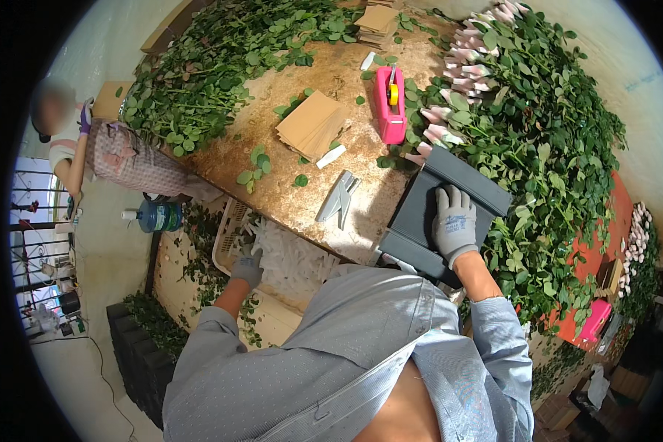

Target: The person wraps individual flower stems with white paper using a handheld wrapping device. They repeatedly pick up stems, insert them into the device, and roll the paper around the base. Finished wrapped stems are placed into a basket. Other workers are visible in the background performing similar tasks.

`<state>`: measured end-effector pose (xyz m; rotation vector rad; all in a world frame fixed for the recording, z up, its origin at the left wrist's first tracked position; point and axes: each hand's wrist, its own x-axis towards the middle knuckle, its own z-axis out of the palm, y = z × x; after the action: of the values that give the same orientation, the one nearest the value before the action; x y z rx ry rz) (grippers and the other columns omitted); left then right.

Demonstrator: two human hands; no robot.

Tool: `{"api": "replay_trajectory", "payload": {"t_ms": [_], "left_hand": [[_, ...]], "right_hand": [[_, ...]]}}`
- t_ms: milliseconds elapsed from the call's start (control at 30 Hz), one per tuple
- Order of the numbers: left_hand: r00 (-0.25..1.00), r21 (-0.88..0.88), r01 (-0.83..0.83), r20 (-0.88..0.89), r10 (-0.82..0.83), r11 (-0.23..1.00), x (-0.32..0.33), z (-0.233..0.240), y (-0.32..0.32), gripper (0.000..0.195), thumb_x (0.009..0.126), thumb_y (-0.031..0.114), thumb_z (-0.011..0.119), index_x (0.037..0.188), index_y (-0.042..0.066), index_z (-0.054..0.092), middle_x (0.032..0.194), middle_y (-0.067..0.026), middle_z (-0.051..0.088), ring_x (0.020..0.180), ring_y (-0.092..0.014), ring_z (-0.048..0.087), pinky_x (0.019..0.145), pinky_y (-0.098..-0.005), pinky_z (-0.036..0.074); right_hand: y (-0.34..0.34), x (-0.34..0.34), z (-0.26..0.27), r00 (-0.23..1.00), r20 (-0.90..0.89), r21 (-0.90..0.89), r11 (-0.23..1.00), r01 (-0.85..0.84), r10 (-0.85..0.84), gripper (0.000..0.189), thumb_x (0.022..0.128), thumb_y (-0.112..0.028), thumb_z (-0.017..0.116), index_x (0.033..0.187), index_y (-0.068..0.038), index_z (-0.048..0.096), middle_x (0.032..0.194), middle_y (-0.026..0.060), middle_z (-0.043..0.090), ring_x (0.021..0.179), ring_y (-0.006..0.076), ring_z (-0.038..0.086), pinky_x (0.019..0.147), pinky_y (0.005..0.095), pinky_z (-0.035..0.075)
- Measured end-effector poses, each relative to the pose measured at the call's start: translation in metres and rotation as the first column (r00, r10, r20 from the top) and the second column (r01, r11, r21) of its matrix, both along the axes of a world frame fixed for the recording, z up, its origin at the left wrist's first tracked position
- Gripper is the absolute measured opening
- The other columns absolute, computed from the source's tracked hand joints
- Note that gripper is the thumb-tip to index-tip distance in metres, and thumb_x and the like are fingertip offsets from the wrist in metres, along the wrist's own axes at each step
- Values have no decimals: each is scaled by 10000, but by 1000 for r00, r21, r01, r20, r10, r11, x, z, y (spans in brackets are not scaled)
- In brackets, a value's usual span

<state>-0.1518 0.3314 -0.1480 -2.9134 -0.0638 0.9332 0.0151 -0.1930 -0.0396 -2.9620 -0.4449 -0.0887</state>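
My right hand (454,224), in a grey work glove, lies flat with its fingers spread a little on a dark grey ridged plastic box or form (414,221) at the table's front edge. Below the table edge, my left hand (247,268), gloved too, reaches to a cream plastic basket (224,235) full of white sleeves or strips (287,254); whether it grips any is unclear. On the worn table (221,160) lie a grey stapler or plier-like tool (338,199), a stack of brown cardboard sheets (312,124) and a pink tape dispenser (391,105).
Leafy green stems (199,83) pile along the table's far left. More stems, with wrapped pale pink flower heads (469,61), cover the right side. Another cardboard stack (377,25) stands at the back. A person (69,138) is at the left, beside a blue water bottle (160,215).
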Motion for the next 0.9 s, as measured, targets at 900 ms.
{"api": "replay_trajectory", "payload": {"t_ms": [900], "left_hand": [[836,-522,15,474,276,853,132,49,-139,254,922,172,577,1142,79,662,1208,-134,604,1017,-354,654,903,-460,523]], "right_hand": [[-7,3,-18,999,-33,-92,996,-12,9,585,836,-114,608,1406,-30,509,1426,218,494,1289,439,466,1100,558,371]]}}
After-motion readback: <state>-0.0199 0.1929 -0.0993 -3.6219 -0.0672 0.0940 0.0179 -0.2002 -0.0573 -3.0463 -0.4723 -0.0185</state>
